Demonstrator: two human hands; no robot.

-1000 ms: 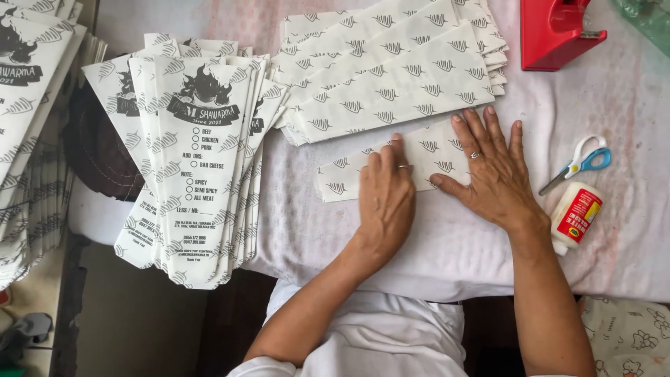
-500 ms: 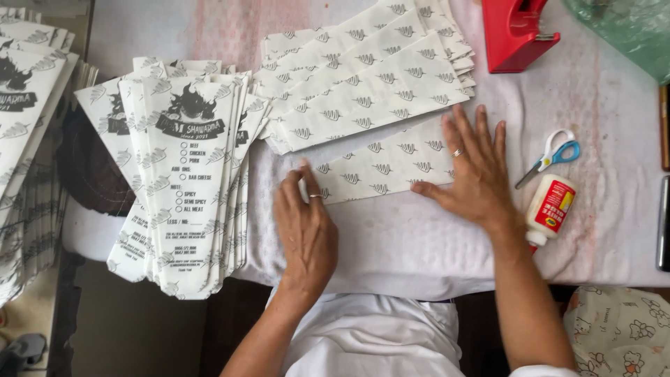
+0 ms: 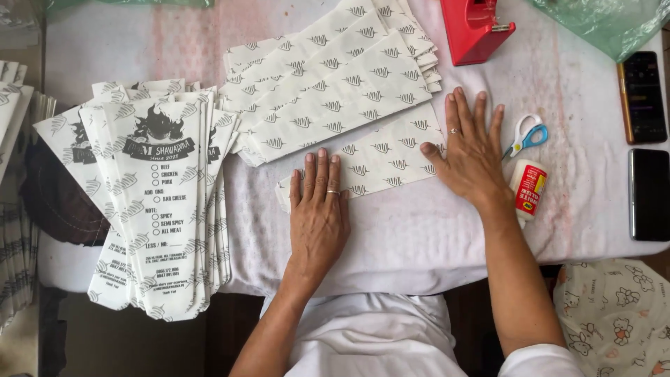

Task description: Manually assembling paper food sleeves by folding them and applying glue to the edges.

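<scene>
A long white paper sheet (image 3: 380, 159) with a grey leaf pattern lies across a white cloth-covered table (image 3: 419, 237). My left hand (image 3: 317, 209) is flat, palm down, on the sheet's left end. My right hand (image 3: 473, 150) presses flat on its right end, fingers spread. Neither hand grips anything. Just behind lies a fanned stack of similar patterned sheets (image 3: 328, 84).
A pile of finished printed paper bags (image 3: 157, 202) hangs over the table's left edge. A small glue bottle (image 3: 528, 190) and blue-handled scissors (image 3: 525, 137) lie right of my right hand. A red tape dispenser (image 3: 476, 28) stands behind. Two phones (image 3: 645, 139) rest at the far right.
My left hand has slid leftward along the sheet, from beside my right hand to the sheet's left end. My right hand has stayed pressed on the right end.
</scene>
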